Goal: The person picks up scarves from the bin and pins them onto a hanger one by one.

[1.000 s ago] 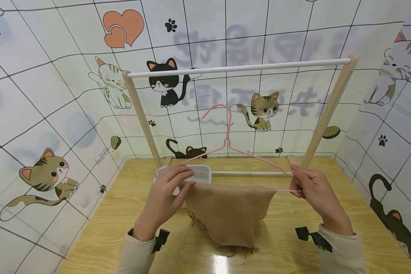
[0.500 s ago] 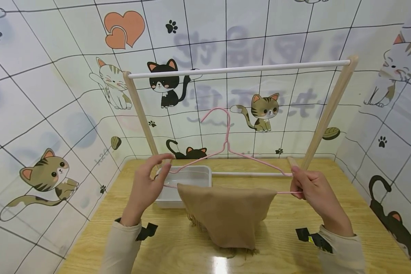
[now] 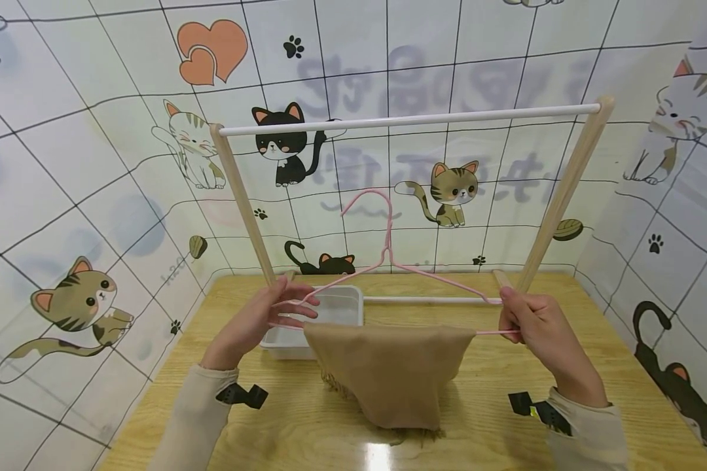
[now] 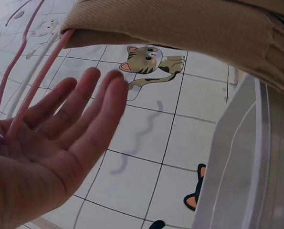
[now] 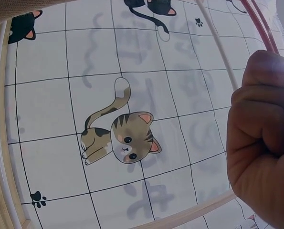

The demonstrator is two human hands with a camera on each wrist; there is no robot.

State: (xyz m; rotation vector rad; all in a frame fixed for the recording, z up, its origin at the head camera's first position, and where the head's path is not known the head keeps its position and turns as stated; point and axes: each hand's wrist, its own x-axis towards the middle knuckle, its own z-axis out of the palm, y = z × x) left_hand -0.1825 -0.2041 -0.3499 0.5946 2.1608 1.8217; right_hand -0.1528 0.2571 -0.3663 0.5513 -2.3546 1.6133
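Note:
A pink clothes hanger (image 3: 388, 237) is held upright in the middle of the head view, hook at the top. Over its bottom bar hangs a folded brown scarf (image 3: 389, 373) with a fringed lower edge. My right hand (image 3: 533, 324) grips the hanger's right corner, fingers curled round it; the right wrist view shows the curled hand (image 5: 261, 133) by the pink wire. At the left corner my left hand (image 3: 253, 320) has its fingers stretched out. In the left wrist view, the hanger's bent corner lies against the palm of that hand (image 4: 70, 143), fingers apart from the scarf (image 4: 180, 28).
A rack with wooden legs and a white top rail (image 3: 412, 120) stands behind the hanger. Under the hanger's left side, a white plastic basin (image 3: 291, 353) sits on the wood-grain table (image 3: 477, 405). A cat-print sheet (image 3: 353, 157) covers the walls around.
My left hand has left the scarf's left edge, moved left to the hanger's corner, and turned with its fingers stretched. The hanger has sunk slightly. My right hand keeps its grip.

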